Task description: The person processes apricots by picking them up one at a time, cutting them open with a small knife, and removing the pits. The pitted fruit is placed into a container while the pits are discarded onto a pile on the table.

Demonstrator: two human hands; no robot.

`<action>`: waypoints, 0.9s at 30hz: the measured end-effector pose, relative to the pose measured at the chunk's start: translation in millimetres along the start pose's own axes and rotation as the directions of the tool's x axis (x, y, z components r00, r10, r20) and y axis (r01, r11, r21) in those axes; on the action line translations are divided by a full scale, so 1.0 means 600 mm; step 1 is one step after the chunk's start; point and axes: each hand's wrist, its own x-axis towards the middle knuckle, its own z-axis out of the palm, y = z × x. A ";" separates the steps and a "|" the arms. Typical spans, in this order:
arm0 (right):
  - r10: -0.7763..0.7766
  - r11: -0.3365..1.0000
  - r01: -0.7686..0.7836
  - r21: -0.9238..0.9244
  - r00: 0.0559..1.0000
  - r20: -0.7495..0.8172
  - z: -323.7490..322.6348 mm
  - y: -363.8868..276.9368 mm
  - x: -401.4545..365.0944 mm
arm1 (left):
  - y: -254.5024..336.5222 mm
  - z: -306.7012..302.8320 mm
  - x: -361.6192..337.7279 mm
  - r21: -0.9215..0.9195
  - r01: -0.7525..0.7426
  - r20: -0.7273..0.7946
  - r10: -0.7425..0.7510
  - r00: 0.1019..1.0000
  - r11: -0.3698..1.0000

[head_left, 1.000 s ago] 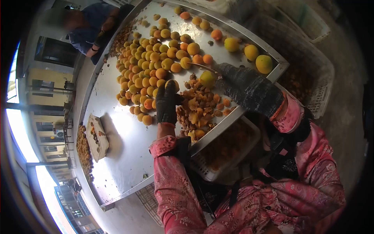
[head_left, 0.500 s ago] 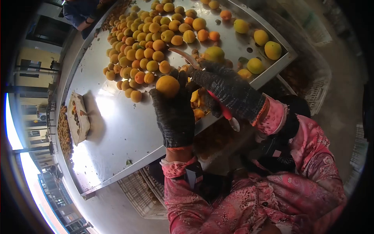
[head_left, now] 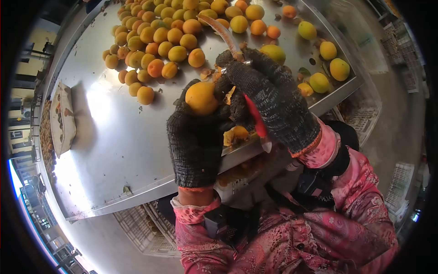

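My left hand (head_left: 194, 141), in a black knitted glove, grips a whole yellow-orange apricot (head_left: 201, 98) between thumb and fingers. Close beside it, my right hand (head_left: 276, 98) wears a matching glove and is closed around a knife (head_left: 224, 34). The knife's curved blade points up and left over the fruit pile, and its red handle shows below the palm. A torn bit of orange fruit (head_left: 230, 94) shows between the two hands. Cut apricot pieces (head_left: 236, 135) lie below them at the table edge.
A large heap of apricots (head_left: 166, 34) covers the far part of the metal table (head_left: 123, 150). Larger yellow-green fruits (head_left: 319, 82) lie near the right corner. An upright fabric bag (head_left: 62, 119) stands at the left. Plastic crates (head_left: 141, 228) sit below the table.
The view has shifted, so the apricot heap sits higher and further left. Both hands stay close together, still holding the apricot and the knife, with the blade now angled more upward.
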 end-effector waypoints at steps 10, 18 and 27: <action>-0.058 0.998 0.060 -0.027 0.994 0.088 -0.013 -0.066 0.009 | -0.019 -0.012 0.012 -0.568 -0.091 -0.136 0.016 0.991 0.818; -0.134 0.975 0.175 -0.134 0.954 0.267 -0.009 -0.071 -0.015 | -0.014 0.008 0.004 -0.344 -0.108 -0.108 0.075 0.991 0.933; -0.069 0.993 0.094 -0.074 0.956 0.284 -0.001 -0.080 -0.019 | -0.024 -0.005 0.002 -0.005 -0.079 -0.130 0.078 0.988 0.997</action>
